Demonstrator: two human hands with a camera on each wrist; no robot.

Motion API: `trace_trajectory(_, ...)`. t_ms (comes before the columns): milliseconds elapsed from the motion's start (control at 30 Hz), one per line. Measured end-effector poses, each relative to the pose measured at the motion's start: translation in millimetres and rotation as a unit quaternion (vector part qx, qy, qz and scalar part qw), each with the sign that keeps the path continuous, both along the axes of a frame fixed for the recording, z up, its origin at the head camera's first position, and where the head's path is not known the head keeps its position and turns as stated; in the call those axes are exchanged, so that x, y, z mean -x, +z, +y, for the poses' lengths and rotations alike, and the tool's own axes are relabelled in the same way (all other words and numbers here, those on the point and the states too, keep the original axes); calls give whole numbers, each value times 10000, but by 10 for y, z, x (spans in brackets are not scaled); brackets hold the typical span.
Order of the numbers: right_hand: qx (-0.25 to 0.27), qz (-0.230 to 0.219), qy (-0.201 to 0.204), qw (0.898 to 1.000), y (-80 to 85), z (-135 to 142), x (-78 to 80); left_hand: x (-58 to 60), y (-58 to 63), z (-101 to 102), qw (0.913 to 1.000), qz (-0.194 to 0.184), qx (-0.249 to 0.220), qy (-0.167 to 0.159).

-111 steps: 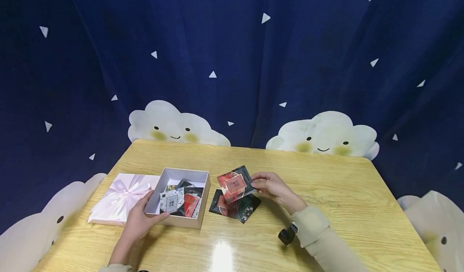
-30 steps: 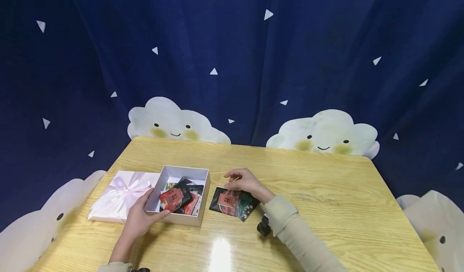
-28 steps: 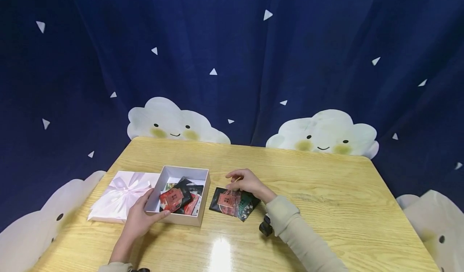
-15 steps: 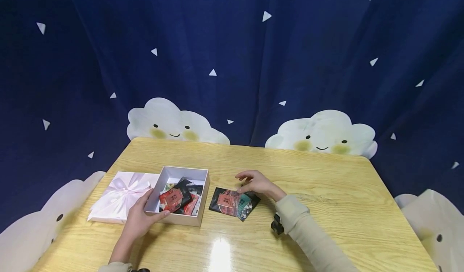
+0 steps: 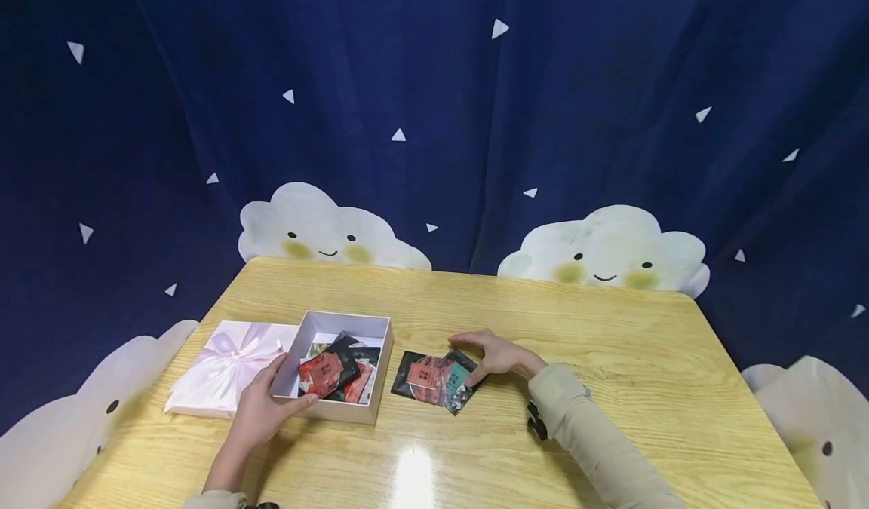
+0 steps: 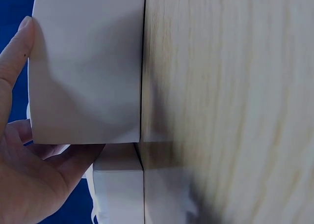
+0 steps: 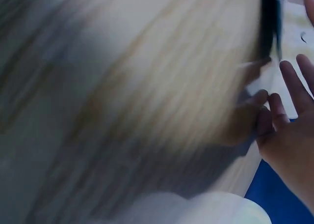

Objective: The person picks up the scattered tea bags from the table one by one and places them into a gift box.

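Observation:
My left hand [image 5: 260, 403] holds the open white box [image 5: 383, 373] by its near left corner, thumb along the near wall and fingers at the left wall. In the left wrist view, the thumb [image 6: 17, 49] lies at the box's edge. Several flat sachets lie inside the box, a red-and-black sachet [image 5: 324, 373] uppermost. To its right on the table, a red-and-black sachet [image 5: 422, 375] and a green-and-black sachet [image 5: 458, 377] overlap. My right hand [image 5: 498, 354] is over the green one, thumb at its right side, fingers spread; contact is hard to tell.
A pale pink lid [image 5: 227, 366] with a ribbon bow stands left of the box, close against it. All rests on a light wooden table [image 5: 611, 388]. Behind it hangs a dark blue curtain [image 5: 434, 102] with cloud pictures.
The red-and-black sachet once in my right hand now lies in the box. My right hand has since shifted right, from over the red sachet to the green one. The left hand stays put.

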State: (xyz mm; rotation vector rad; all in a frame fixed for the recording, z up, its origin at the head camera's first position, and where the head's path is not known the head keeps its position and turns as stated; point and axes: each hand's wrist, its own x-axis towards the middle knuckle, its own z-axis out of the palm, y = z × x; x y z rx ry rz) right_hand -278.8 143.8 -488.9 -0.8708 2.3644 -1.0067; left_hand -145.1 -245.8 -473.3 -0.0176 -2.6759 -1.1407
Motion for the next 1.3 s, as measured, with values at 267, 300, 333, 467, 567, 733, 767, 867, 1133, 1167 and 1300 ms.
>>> trace_trajectory(267,-80,481,-181,9986,-49,-23,-35,10,3,-2,10000,-3,-30,7)
trace_trajectory(300,-93,530,-168,9984,-43,-27,-36,10,5,-3,10000,-18,-27,13)
trace_trajectory(333,-111,562,-166,9982,-37,-31,-37,10,7,-4,10000,-34,-25,17)
trace_trajectory(467,-224,649,-176,9975,-18,-47,-32,8,11,-7,10000,-67,-3,30)
trace_trajectory(567,-341,675,-235,9969,-12,-57,-28,8,9,-5,10000,-79,-2,11)
trace_trajectory(733,-364,634,-337,9968,1,-75,-28,7,0,-3,10000,-30,0,8)
trace_trajectory(767,-329,663,-323,9967,4,-79,-26,7,-2,-3,10000,-7,5,10)
trace_trajectory(867,-158,620,-279,9976,1,-83,-16,11,-7,-5,10000,49,19,9)
trace_trajectory(1133,276,13,-699,9972,-19,-38,-10,8,-6,-4,10000,31,27,3)
trace_trajectory(1167,328,-50,-780,9964,-20,-31,-11,6,-4,-4,10000,15,21,6)
trace_trajectory(1300,479,-143,-991,9938,-5,-5,-21,1,1,-3,10000,-54,0,11)
